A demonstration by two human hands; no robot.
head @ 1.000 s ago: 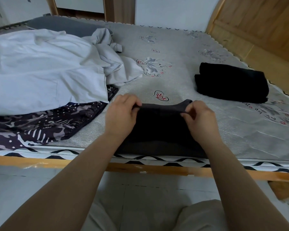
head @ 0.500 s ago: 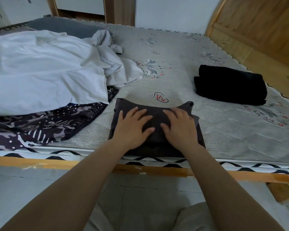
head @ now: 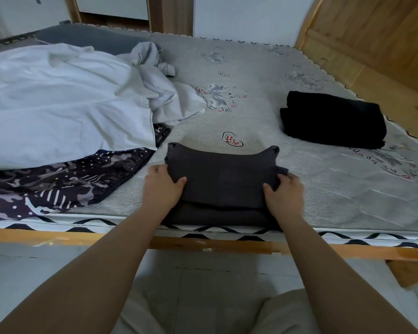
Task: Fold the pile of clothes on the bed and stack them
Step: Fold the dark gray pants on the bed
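Note:
A folded dark grey garment (head: 221, 179) lies at the near edge of the grey mattress (head: 251, 112). My left hand (head: 161, 185) grips its left side, thumb on top and fingers under the edge. My right hand (head: 284, 191) grips its right side the same way. A folded black garment (head: 333, 119) rests on the mattress at the right. At the left lies the unfolded pile: a white garment (head: 58, 104), a crumpled light grey garment (head: 164, 97) and a dark patterned garment (head: 58, 184) under the white one.
The wooden bed frame (head: 227, 244) runs along the near edge, with pale floor below. A wooden headboard (head: 372, 37) rises at the right. My knees show at the bottom of the view.
A second ago both hands pinched the garment's top edge and folded it over. Then they pressed flat on top. Now they have slid out to the two sides and grip them.

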